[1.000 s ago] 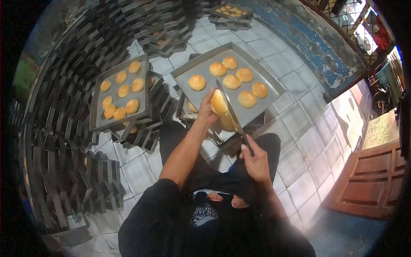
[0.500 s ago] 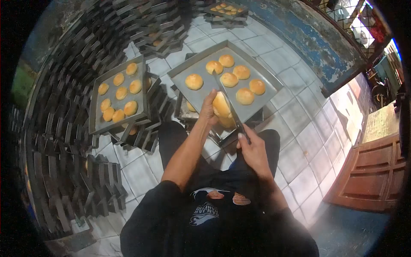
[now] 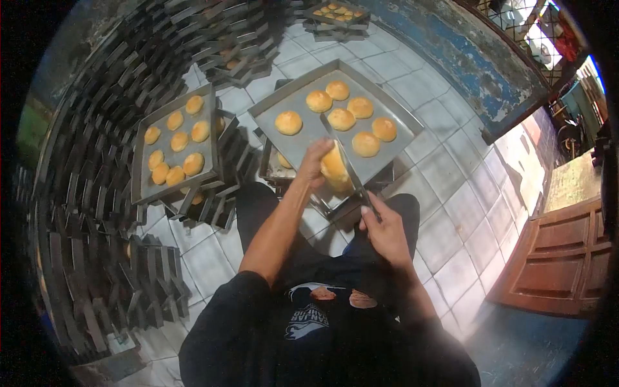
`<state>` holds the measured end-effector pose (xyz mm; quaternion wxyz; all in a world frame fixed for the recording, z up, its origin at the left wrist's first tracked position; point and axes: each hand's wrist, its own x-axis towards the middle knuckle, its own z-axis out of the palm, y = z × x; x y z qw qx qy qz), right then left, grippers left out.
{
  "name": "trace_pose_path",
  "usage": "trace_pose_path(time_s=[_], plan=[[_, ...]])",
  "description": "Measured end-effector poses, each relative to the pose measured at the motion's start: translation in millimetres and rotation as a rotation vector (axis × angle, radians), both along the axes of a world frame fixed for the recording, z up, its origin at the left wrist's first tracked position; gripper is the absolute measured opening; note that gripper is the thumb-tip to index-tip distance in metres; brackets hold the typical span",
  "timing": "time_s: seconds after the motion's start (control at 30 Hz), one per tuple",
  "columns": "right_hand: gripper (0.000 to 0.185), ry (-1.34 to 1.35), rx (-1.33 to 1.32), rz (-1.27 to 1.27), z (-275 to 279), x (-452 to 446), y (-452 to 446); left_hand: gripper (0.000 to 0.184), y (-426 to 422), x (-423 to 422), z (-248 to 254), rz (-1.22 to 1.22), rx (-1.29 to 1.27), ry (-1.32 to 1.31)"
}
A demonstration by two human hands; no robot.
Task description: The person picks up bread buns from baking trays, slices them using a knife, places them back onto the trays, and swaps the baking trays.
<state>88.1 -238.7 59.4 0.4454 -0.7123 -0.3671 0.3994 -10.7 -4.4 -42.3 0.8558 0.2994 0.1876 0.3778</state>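
My left hand [image 3: 313,166] is closed around a golden-brown bun [image 3: 333,165] near the front corner of a metal baking tray [image 3: 393,108]. In my right hand [image 3: 387,232] I grip the dark handle of a long knife [image 3: 349,164]. The blade runs along the right side of the held bun, its tip pointing away from me over the tray. Whether the edge is inside the bun I cannot tell. Several round buns [image 3: 341,119] lie on the tray, beyond the blade and to both sides of it.
At the left, another tray [image 3: 143,182] of buns rests on stacked trays. Dark metal trays [image 3: 97,258] rise in tall piles along the left side. A further tray of buns [image 3: 337,11] stands at the back. White tiles [image 3: 445,213] cover the floor; a wooden panel [image 3: 561,251] is at right.
The knife and my right hand have drawn back slightly toward me along the bun. My left hand keeps its hold on the bun. The whole view has shifted a little.
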Motion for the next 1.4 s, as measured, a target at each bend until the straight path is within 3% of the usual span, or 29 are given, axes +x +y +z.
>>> trace_pose_path(time_s=[0.17, 0.27, 0.47, 0.53, 0.7, 0.83, 1.07, 1.33, 1.4], plan=[[0.047, -0.074, 0.084, 0.073, 6.4, 7.2, 18.3, 0.019, 11.2, -1.4, 0.3, 0.018, 0.058, 0.029], [0.047, -0.044, -0.017, 0.053, 2.2, 1.0, -6.6, 0.032, 27.4, -21.0, 7.2, 0.038, 0.133, 0.019], [0.046, -0.026, -0.006, 0.055, -1.1, -2.3, 14.6, 0.022, -4.4, -4.7, 3.8, 0.009, 0.094, 0.125], [0.046, -0.016, 0.019, 0.063, -1.5, 1.3, 26.3, 0.031, -11.0, -0.3, 3.6, -0.089, 0.131, 0.149], [0.047, -0.033, -0.063, 0.086, 9.5, 0.6, 0.4, 0.043, 17.2, -17.0, 20.6, 0.072, 0.169, 0.149], [0.046, 0.022, -0.02, 0.08, 1.2, -6.1, -23.5, 0.042, 22.1, -25.6, 24.9, 0.029, 0.237, 0.166], [0.046, -0.034, 0.033, 0.082, -0.5, -1.6, 29.2, 0.045, -7.2, 4.0, 24.1, 0.086, 0.166, 0.17], [0.047, 0.039, -0.054, 0.066, -11.3, -11.6, -16.9, 0.04, 14.1, -16.5, 21.7, 0.06, 0.153, 0.149], [0.046, -0.034, 0.077, 0.06, -30.1, -7.8, 3.5, 0.04, 2.8, -0.8, 4.0, 0.063, 0.075, 0.151]])
